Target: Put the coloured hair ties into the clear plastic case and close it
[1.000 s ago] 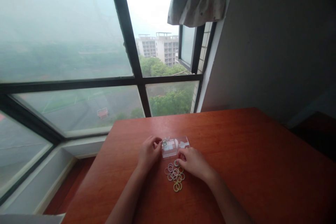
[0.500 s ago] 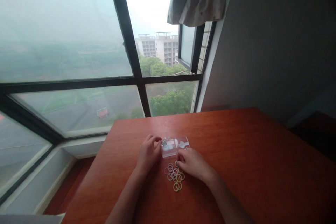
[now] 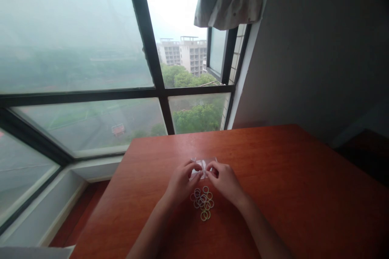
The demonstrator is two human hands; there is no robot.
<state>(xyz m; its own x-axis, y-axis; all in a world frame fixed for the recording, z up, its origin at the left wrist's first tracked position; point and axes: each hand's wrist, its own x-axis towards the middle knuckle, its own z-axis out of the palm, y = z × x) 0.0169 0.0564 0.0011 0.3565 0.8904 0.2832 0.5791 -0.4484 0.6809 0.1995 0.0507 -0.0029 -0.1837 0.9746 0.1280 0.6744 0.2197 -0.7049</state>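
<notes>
A clear plastic box (image 3: 200,163) lies on the table, partly covered by my hands. My left hand (image 3: 181,181) reaches over its left side, thumb and forefinger pinched together. From the right, my right hand (image 3: 226,181) meets it with a similar pinch, the fingertips of both hands almost touching above the box. Whatever sits between them is too small to make out. Just nearer to me is a loose pile of small pale rings (image 3: 201,200), some whitish or pinkish, others yellow-green, several overlapping. Neither hand touches the pile.
The reddish-brown wooden table (image 3: 273,178) extends to both sides and ends at the window (image 3: 197,113). A curtain (image 3: 229,0) hangs at the upper right beside a dark wall (image 3: 313,56). A white ledge (image 3: 103,168) runs along the left.
My right hand has moved up from the far edge of the ring pile to the box. My left hand has shifted right, so the fingertips now meet over the box.
</notes>
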